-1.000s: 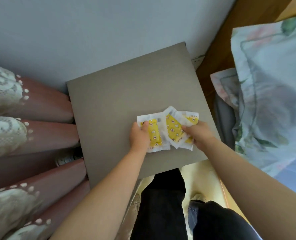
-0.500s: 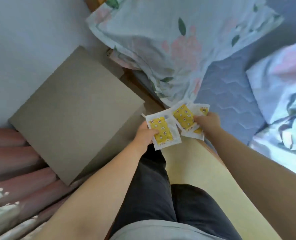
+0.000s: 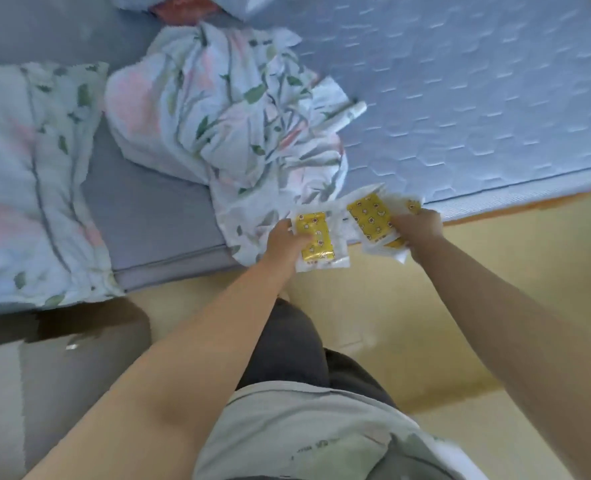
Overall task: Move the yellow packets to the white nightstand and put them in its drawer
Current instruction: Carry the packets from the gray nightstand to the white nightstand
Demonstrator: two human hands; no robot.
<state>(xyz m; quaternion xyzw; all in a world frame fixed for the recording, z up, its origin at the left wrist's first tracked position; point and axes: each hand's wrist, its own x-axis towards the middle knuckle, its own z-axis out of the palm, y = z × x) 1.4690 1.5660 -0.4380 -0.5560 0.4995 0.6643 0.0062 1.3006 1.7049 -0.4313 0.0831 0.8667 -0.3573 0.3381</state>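
My left hand (image 3: pixel 285 239) grips one yellow packet (image 3: pixel 316 239) with white edges, thumb across its left side. Just to the right, my right hand (image 3: pixel 417 228) holds a small fanned stack of yellow packets (image 3: pixel 372 216); a second and maybe a third packet show behind the front one. Both hands are raised in front of me, over the bed's edge and the yellowish floor. No white nightstand or drawer is in view.
A bed with a blue quilted mattress (image 3: pixel 477 98) fills the upper right. A crumpled floral cover (image 3: pixel 225 109) and a floral pillow (image 3: pixel 20 188) lie on a grey sheet (image 3: pixel 141 209). The grey surface (image 3: pixel 27 393) is at lower left. My dark trousers (image 3: pixel 287 348) are below.
The view has swung right, from the grey-topped stand to the bed. Both hands lifted the packets off the stand top and carry them along, now a little further apart.
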